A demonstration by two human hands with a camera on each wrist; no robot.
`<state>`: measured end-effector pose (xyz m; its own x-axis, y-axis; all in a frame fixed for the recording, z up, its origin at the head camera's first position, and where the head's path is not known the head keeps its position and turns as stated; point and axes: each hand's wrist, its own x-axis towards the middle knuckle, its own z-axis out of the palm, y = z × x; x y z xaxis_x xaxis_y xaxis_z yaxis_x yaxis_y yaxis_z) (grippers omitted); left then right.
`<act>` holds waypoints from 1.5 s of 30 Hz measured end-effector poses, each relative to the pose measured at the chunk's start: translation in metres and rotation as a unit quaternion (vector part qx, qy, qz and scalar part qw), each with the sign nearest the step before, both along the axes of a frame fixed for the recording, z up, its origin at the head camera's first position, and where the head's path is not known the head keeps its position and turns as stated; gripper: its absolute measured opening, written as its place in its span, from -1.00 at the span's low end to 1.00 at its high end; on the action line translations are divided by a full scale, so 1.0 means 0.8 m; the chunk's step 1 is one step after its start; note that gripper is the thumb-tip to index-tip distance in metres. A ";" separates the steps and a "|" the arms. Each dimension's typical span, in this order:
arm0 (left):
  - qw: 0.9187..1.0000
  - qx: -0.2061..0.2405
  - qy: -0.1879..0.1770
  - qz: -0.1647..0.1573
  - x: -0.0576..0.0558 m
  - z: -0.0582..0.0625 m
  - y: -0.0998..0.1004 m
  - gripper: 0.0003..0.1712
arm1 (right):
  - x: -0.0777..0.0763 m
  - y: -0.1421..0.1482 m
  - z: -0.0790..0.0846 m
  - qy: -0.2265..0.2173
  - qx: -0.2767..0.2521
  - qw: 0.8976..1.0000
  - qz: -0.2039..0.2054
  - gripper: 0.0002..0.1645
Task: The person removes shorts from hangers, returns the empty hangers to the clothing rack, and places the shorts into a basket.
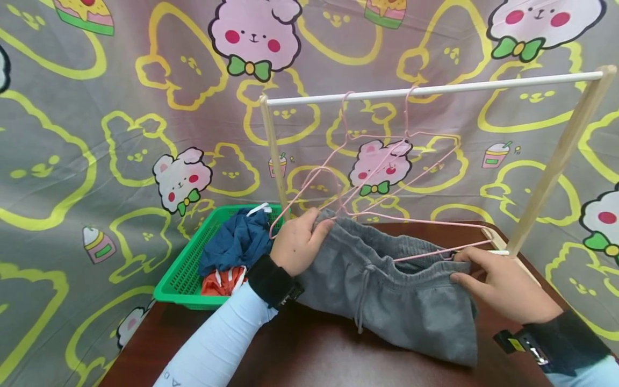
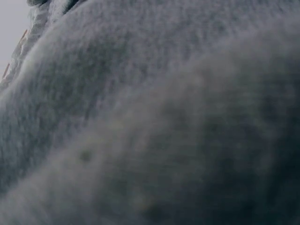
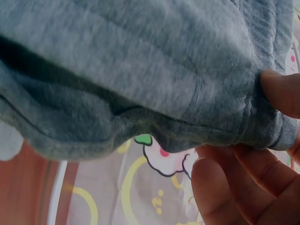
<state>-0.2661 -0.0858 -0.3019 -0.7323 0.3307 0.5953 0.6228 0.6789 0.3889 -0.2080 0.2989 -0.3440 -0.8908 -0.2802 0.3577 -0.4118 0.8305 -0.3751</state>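
Grey drawstring shorts (image 1: pixel 416 312) hang between both hands, waistband up and mouth open. My left hand (image 1: pixel 300 242) pinches the waistband's left end, thumb on top. At the other end my right hand (image 1: pixel 503 282) pinches the waistband; in the right wrist view the thumb (image 3: pixel 281 93) lies on one face of the cloth and fingers (image 3: pixel 243 183) on the other. A pink hanger (image 1: pixel 416 217) reaches into the waist opening, its right end sticking out past the right side. Its left end is hidden by the left hand and cloth. Blurred grey fabric (image 2: pixel 117 93) fills the left wrist view.
Behind the shorts stands a rack with a white rail (image 1: pixel 459 86) and wooden posts (image 1: pixel 561 156). Two more pink hangers (image 1: pixel 346 115) hang from it. A green basket (image 1: pixel 179 279) at left holds blue clothing (image 1: pixel 237 242) and orange clothing (image 1: pixel 220 284) on the brown table (image 1: pixel 309 355).
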 end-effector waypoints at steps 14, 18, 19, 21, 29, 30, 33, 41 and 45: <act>1.000 -0.003 -0.013 -0.005 0.002 -0.001 0.001 -0.64 | 0.000 0.002 -0.013 0.088 -0.023 0.995 0.029 -0.60; 1.000 -0.004 -0.017 -0.005 0.001 0.000 0.000 -0.63 | -0.001 0.009 -0.009 0.100 -0.089 0.990 0.039 -0.67; 1.000 -0.005 -0.018 -0.006 0.001 -0.001 0.000 -0.63 | -0.001 0.010 -0.008 0.101 -0.109 0.988 0.040 -0.69; 1.000 -0.007 -0.018 -0.009 0.000 -0.002 0.000 -0.63 | 0.000 0.013 -0.005 0.109 -0.150 0.982 0.034 -0.69; 1.000 -0.026 -0.006 -0.013 0.002 -0.003 0.004 -0.65 | 0.002 0.006 0.002 0.123 -0.202 0.971 0.008 -0.25; 0.999 -0.030 -0.004 -0.015 0.002 -0.003 0.004 -0.65 | 0.002 0.005 0.003 0.123 -0.196 0.973 0.008 -0.21; 0.999 -0.045 -0.007 -0.019 0.002 -0.004 0.006 -0.63 | 0.001 0.003 0.002 0.135 -0.161 0.978 0.020 -0.11; 0.998 -0.053 -0.025 -0.021 0.005 -0.005 0.008 -0.64 | -0.007 -0.004 -0.003 0.170 -0.061 0.983 0.029 -0.09; 0.997 -0.060 -0.034 -0.025 0.007 -0.004 0.009 -0.64 | -0.007 -0.005 -0.005 0.160 -0.042 0.986 0.020 -0.25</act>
<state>-0.2608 -0.0789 -0.3053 -0.7507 0.4331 0.4988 0.6316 0.6919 0.3498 -0.2136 0.2948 -0.3477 -0.7177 -0.2709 0.6415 -0.5521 0.7828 -0.2870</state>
